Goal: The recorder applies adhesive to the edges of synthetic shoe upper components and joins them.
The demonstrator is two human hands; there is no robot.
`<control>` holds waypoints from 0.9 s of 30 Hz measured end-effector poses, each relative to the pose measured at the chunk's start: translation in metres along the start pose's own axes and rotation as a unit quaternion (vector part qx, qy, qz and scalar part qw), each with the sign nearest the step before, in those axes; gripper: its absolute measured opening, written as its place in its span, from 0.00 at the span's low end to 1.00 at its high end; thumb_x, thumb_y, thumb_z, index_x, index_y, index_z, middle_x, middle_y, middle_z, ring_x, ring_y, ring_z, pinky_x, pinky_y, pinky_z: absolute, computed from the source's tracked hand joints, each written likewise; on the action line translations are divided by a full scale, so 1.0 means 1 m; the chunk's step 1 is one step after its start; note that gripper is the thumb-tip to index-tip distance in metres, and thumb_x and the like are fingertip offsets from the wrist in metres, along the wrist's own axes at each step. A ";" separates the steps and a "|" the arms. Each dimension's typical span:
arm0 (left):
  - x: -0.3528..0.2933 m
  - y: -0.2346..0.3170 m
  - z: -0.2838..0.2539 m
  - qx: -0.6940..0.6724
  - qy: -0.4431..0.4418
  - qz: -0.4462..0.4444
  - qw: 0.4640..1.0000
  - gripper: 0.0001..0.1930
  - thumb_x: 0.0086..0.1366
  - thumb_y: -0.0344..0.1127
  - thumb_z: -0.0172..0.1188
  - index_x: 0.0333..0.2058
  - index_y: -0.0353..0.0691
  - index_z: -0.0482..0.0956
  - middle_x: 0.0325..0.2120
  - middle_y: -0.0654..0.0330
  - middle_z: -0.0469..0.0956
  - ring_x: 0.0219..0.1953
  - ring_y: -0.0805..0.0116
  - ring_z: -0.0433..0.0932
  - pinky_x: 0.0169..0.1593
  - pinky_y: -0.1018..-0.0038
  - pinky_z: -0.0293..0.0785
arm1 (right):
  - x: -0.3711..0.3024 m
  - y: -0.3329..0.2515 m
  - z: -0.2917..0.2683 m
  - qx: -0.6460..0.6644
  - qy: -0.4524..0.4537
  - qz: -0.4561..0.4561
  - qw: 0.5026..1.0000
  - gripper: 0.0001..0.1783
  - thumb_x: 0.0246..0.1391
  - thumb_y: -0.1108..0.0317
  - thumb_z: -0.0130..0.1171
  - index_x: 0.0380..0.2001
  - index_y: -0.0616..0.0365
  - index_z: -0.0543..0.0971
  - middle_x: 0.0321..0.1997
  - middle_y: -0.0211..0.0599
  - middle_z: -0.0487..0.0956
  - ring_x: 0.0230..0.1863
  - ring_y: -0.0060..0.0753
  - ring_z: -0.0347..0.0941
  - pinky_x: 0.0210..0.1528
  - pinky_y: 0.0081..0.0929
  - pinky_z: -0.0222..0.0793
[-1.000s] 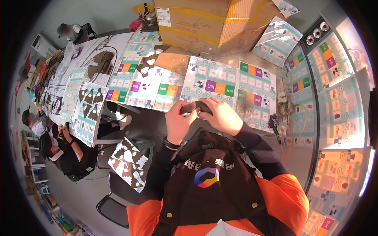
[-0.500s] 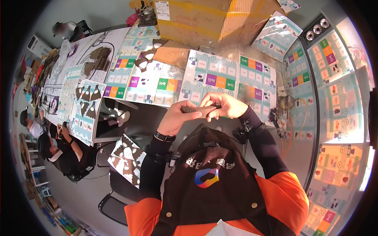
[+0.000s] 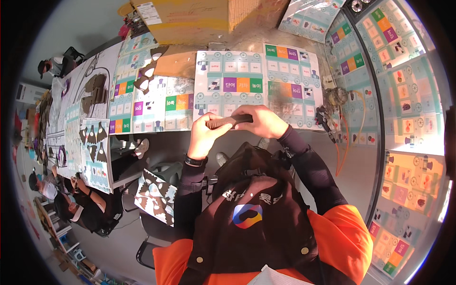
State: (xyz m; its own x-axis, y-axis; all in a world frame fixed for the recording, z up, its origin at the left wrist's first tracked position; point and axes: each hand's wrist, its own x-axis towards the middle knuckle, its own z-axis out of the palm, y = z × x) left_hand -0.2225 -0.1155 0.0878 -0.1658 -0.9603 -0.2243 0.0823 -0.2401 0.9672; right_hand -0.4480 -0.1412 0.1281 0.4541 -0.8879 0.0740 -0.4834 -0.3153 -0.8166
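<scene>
In front of my chest, just off the table's near edge, both hands grip a dark brown, curved piece with a ribbed edge. It may be one strip or a stack of thin pieces; I cannot tell. My left hand pinches its left end between thumb and fingers. The other end is in my right hand, whose fingers fold over the top. Beyond my hands lies a printed sheet with purple, orange and green blocks and small pale cards.
Brown cut pieces lie on the table to the left. At the back stands a large cardboard box. A hand tool with an orange cord is at right. Two people sit at left. Behind my left arm, a chair holds patterned sheets.
My view has shifted, so the table appears further left. My hands have turned the brown piece, and more of its ribbed edge shows between them.
</scene>
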 end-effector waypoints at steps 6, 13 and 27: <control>0.046 -0.015 0.048 -0.045 -0.137 -0.138 0.980 0.14 0.55 0.27 0.75 0.37 0.35 0.78 0.32 0.60 0.81 0.34 0.73 0.80 0.40 0.77 0.77 | -0.028 0.089 -0.039 0.280 -0.124 0.081 0.949 0.18 0.52 0.67 0.72 0.45 0.62 0.82 0.39 0.35 0.85 0.40 0.23 0.79 0.48 0.25 0.74; 0.127 -0.093 0.143 0.215 -0.176 -0.180 0.944 0.17 0.51 0.34 0.77 0.37 0.33 0.82 0.32 0.60 0.84 0.34 0.76 0.80 0.39 0.78 0.75 | -0.088 0.214 -0.057 0.236 -0.087 0.186 0.950 0.18 0.51 0.69 0.71 0.45 0.64 0.82 0.40 0.39 0.85 0.43 0.30 0.81 0.50 0.29 0.75; 0.271 -0.201 0.241 0.378 -0.051 -0.062 0.922 0.33 0.47 0.31 0.78 0.49 0.36 0.66 0.30 0.55 0.81 0.33 0.57 0.83 0.39 0.64 0.79 | -0.051 0.345 -0.022 0.142 0.201 0.420 0.874 0.20 0.48 0.62 0.70 0.42 0.64 0.82 0.41 0.48 0.85 0.45 0.48 0.82 0.48 0.40 0.76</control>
State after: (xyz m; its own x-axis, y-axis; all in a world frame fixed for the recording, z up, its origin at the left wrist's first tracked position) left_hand -0.5204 -0.2933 -0.1387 -0.2228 -0.9044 -0.3639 -0.6454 -0.1429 0.7503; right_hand -0.6543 -0.2117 -0.1453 -0.2978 -0.8302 -0.4712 -0.2893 0.5489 -0.7842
